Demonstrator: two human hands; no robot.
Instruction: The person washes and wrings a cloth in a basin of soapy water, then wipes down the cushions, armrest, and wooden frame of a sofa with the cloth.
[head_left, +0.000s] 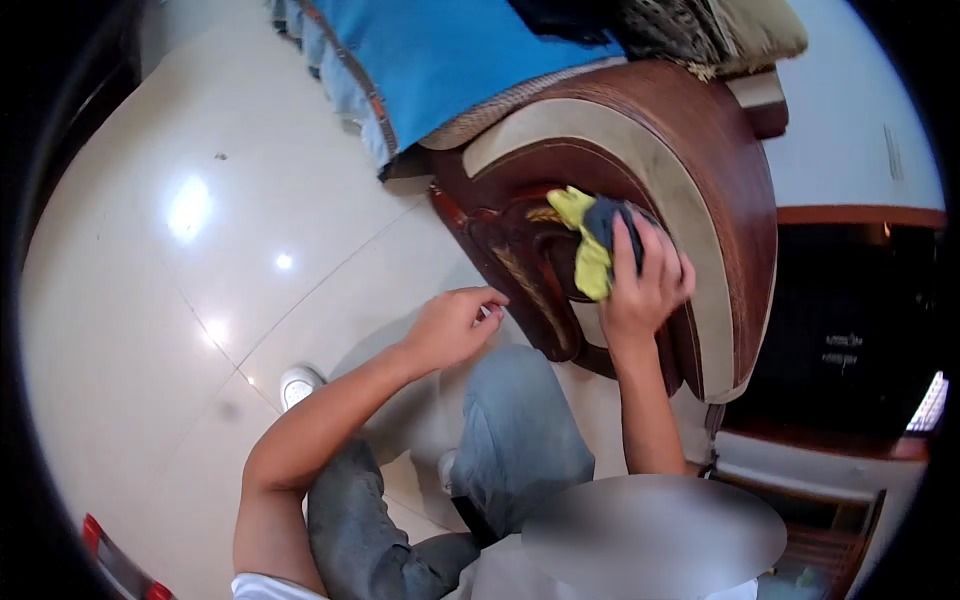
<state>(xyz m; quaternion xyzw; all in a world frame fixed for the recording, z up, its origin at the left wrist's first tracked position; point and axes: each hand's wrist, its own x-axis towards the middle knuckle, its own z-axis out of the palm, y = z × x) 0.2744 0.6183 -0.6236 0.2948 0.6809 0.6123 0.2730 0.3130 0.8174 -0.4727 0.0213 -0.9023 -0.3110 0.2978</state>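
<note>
- The right hand (648, 268) has its fingers wrapped round a bunched yellow and dark cloth (603, 226), which appears to lie against the carved panel (530, 290) on the end of the sofa arm (705, 155). With much of the yellow part spread beyond the grip, a loose fold could drag or slip out.
- The panel has raised, curling shapes and grooves. An edge could snag the cloth, or the bunch could ride over the hollows without reaching into them.
- The fingertips lie close to the cloth's edge; if the bunch shifted, bare knuckles could scrape the carving.
- Pressing hard could rub the gold-coloured parts, should that finish be delicate; the pictures cannot tell.
- The pale band (715, 300) curves just beside the right hand. A wide sweep could carry dirt from the cloth onto it, if the cloth is dirty.
- The left hand (450, 328) is half curled with nothing visible in its fingers, near the panel's lower edge; whether it touches is unclear. It offers little evident bracing.
- The person is low, with a bent knee (525, 410) near the panel. The glossy floor (150, 350) could let a foot slide if weight shifted suddenly.
</note>
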